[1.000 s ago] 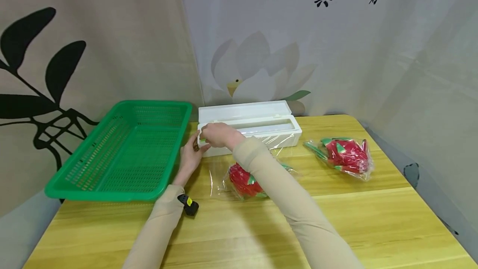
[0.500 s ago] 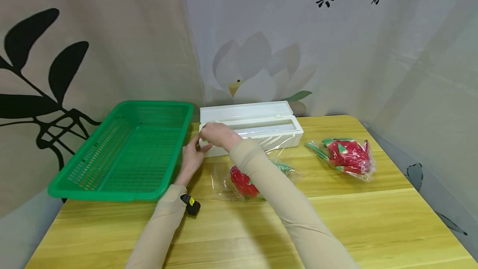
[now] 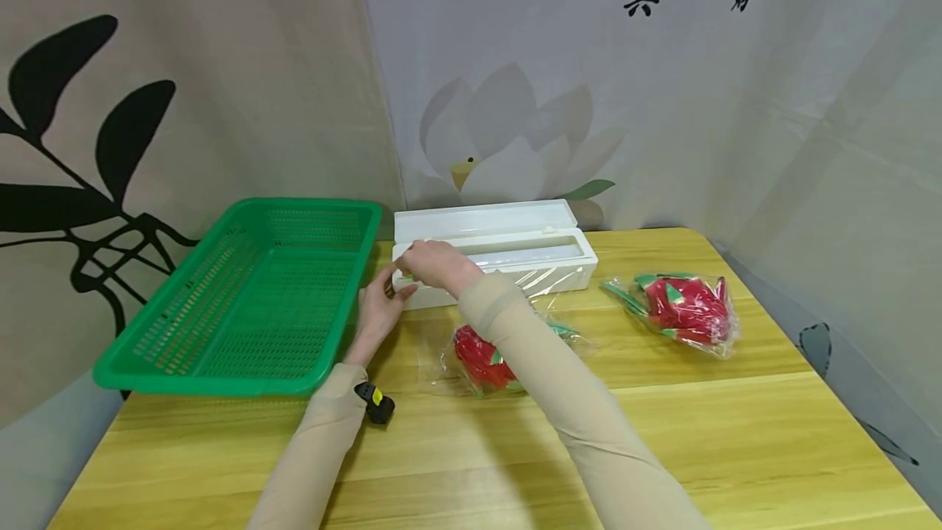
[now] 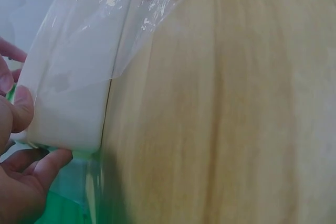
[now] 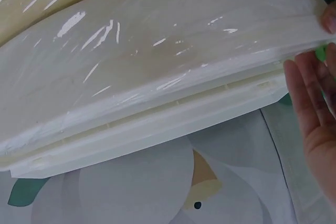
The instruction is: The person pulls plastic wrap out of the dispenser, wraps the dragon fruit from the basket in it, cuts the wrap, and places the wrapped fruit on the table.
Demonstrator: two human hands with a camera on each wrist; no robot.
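In the head view, a white cling film dispenser [image 3: 515, 272] stands at the table's back with its lid [image 3: 486, 221] tipped up. Clear film [image 4: 142, 19] hangs down over its front. My left hand [image 3: 377, 313] grips the dispenser's left end, thumb toward the front. Just above it, my right hand [image 3: 436, 264] has its fingers curled and pinches a small green slide cutter [image 5: 321, 53] at that same end, mostly hidden by the fingertips. A wrapped red-and-green bundle [image 3: 482, 357] lies in front of the dispenser, partly under my right forearm.
A green perforated plastic basket [image 3: 290, 387] stands on the left of the wooden table [image 3: 699, 448]. Another film-wrapped red-and-green bundle [image 3: 688, 309] lies on the right. A printed curtain [image 3: 736, 121] hangs close behind the table.
Both hands stay at the dispenser's left end with only slight finger movement. The head view has shifted a little; the basket and bundles keep their places.
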